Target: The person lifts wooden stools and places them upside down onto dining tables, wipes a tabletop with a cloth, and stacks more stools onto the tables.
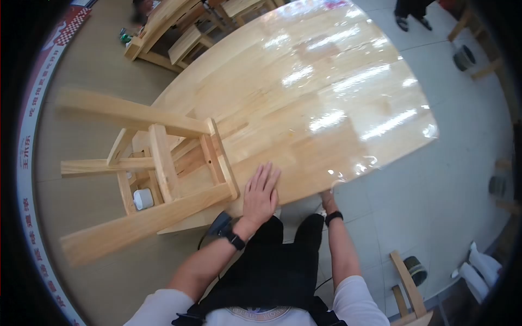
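Note:
My left hand (262, 196) lies flat on the wooden table (255, 114) near its front edge, fingers stretched out. Just left of it, a wooden stool (217, 157) rests upside down on the tabletop, its legs sticking up and outward. The hand is close to the stool's seat edge but not gripping it. At the table's near edge is my right hand (328, 202); its fingers are mostly hidden at or under the rim, so their grip cannot be made out. The tabletop is glossy, with bright reflections.
A white box-like object (143, 199) shows through the stool's legs. Wooden benches (190, 43) stand at the far left. A wooden chair (409, 282) and dark bin (416, 270) are at lower right. Another bin (464, 57) and a person's feet (413, 23) are at upper right.

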The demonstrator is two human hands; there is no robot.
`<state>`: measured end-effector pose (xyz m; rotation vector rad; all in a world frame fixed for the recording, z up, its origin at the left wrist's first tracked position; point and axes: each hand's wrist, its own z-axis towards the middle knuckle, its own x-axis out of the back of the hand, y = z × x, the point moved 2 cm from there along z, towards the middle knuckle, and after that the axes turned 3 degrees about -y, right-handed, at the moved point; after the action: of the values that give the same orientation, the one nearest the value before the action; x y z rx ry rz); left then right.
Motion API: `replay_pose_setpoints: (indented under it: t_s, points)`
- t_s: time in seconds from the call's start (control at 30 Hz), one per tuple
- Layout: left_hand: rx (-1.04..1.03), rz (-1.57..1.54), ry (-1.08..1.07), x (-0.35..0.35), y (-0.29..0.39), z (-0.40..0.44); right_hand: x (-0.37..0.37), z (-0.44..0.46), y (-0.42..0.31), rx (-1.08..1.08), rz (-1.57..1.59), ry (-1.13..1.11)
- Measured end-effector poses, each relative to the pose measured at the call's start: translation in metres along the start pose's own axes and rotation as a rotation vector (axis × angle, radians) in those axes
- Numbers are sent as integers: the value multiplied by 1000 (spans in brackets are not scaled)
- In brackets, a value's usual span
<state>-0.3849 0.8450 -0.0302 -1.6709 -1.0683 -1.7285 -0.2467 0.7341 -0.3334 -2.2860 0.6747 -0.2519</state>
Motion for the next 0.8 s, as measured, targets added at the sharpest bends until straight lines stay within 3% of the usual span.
replay_pose_setpoints:
  t_s: [0.13, 0.63, 0.7, 0.8]
  points:
    - [26, 18, -77, -5, -4, 0, -12, 63, 20, 21, 37, 49]
    - [-2, -8, -77, -8, -10, -2, 48, 86, 14, 116, -76, 72]
    - [-5, -24, -86, -6, -9, -2, 66, 80, 25, 201, -152, 68]
    - [-8, -23, -53, -3, -7, -2, 86, 57, 50, 680, -433, 135]
